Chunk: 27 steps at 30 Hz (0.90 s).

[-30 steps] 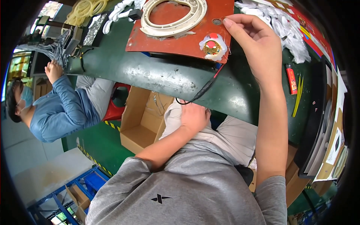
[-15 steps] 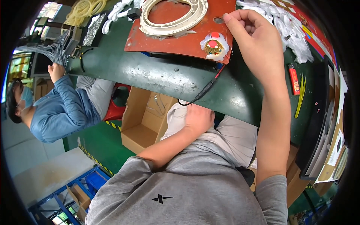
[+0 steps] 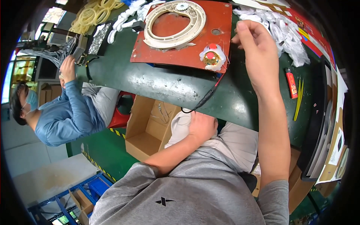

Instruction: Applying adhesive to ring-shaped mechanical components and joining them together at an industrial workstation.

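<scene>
Just right of a red board (image 3: 168, 57), my right hand (image 3: 260, 56) is raised over the green table. Its thumb and fingers are closed in a pinch, and whatever may be between them does not show. On the board lies an off-white plastic ring (image 3: 150, 37) with a small toothed wheel (image 3: 182, 6) at its far side. Nearest my right hand on the board is a white lumpy piece (image 3: 219, 66) with red spots and a gold, shiny middle. My left hand (image 3: 202, 125) rests on my thigh at the table edge, its fingers mostly hidden.
A black-and-red cable (image 3: 205, 98) hangs from the board's near corner over the edge. At right lie a red lighter (image 3: 291, 83), yellow tweezers (image 3: 299, 99) and white gloves (image 3: 288, 45). An open carton (image 3: 144, 140) stands below; a masked co-worker (image 3: 71, 116) sits at left.
My right hand has moved away from the hole in the board, to just beyond its right side. The view has shifted slightly. The co-worker's hand has moved; my left hand stays on my thigh.
</scene>
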Each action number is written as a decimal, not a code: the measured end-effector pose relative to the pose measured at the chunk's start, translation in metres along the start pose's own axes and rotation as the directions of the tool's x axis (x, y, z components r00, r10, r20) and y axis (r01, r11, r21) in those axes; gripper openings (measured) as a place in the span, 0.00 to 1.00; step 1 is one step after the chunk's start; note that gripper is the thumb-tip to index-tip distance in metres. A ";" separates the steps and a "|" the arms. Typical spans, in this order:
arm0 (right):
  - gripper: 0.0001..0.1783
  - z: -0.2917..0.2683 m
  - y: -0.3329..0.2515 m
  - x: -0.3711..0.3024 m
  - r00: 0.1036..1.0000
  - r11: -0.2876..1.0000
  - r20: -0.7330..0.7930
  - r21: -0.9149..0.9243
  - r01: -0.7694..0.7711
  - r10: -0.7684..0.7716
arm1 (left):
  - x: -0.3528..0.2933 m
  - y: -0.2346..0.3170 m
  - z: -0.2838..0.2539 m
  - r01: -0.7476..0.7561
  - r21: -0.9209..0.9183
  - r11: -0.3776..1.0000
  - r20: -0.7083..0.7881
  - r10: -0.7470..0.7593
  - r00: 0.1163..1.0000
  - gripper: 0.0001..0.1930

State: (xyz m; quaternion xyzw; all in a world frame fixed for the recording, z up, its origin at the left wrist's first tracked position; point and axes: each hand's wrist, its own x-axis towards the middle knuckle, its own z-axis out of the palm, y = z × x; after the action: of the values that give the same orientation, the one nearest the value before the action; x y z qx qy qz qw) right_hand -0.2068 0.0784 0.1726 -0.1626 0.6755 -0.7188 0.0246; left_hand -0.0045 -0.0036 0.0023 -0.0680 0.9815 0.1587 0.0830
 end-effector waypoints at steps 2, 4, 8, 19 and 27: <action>0.12 -0.004 0.000 0.002 0.993 0.993 -0.010 0.000 0.116 -0.116 | 0.001 0.004 0.003 -0.030 0.018 0.999 -0.017 0.031 0.999 0.17; 0.11 0.001 -0.001 0.000 0.988 0.987 -0.004 0.037 0.154 -0.154 | 0.001 0.004 0.008 -0.062 0.033 0.998 -0.033 0.063 0.997 0.16; 0.11 0.001 0.001 -0.003 0.981 0.981 0.031 -0.010 0.192 -0.192 | 0.001 -0.002 0.011 -0.026 0.069 0.997 -0.088 0.032 0.996 0.16; 0.10 0.002 -0.009 0.005 0.988 0.966 0.077 -0.214 0.145 -0.131 | 0.002 0.007 0.009 -0.066 0.034 0.997 -0.024 0.067 0.997 0.16; 0.12 0.004 -0.016 0.004 0.993 0.924 0.041 -0.364 0.116 -0.108 | 0.001 -0.005 0.010 -0.054 0.074 0.996 -0.110 0.062 0.992 0.18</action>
State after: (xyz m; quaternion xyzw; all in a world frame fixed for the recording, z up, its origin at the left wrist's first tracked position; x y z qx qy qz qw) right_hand -0.2069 0.0749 0.1892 -0.2097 0.7867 -0.5792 -0.0403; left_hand -0.0034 -0.0052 -0.0087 -0.0451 0.9911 0.1223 0.0252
